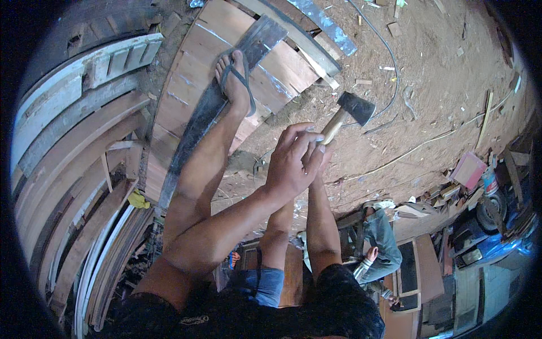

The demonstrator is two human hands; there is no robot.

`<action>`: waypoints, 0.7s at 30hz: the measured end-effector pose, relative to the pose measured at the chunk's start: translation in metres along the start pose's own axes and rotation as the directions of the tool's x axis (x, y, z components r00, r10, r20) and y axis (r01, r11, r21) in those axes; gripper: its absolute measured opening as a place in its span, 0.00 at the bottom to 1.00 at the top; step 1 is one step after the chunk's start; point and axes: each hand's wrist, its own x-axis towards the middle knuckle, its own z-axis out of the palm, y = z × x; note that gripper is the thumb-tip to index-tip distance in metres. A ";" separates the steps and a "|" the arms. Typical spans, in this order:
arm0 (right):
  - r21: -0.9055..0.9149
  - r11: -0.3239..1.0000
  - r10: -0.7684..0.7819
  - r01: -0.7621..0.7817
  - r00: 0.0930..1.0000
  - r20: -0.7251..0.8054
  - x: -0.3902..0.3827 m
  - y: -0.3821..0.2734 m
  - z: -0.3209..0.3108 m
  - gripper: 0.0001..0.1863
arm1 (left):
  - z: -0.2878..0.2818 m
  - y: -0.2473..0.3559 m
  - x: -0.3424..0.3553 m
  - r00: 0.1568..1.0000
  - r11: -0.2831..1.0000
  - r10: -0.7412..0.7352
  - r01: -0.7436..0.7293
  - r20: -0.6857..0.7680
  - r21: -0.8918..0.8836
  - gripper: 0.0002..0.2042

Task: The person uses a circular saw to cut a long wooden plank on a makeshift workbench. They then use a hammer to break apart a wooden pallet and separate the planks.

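A hatchet (357, 108) with a dark, flared head and a pale wooden handle points up and to the right in front of me. My left hand (291, 161) is closed at the lower part of the handle, its fingers bent over it. My right hand (326, 157) is closed there too, mostly hidden behind the left. The end of the handle is covered by my hands. Beneath my left foot, in a flip-flop (248, 93), lies a long dark plank (195, 133) on top of pinkish-brown boards (183, 93).
Stacked timber and frames (79, 118) line the left side. A cable (395, 62) crosses the dirt floor (440, 96) among wood scraps. Another person in grey-green trousers (387, 246) is at the lower right, near a blue vehicle (497, 246) and a scrap heap.
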 end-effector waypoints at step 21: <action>-0.515 0.839 -0.018 0.177 0.954 0.298 0.099 -0.048 0.077 0.17 | -0.016 0.012 0.012 0.995 0.992 -0.081 0.076 -0.051 -0.101 0.08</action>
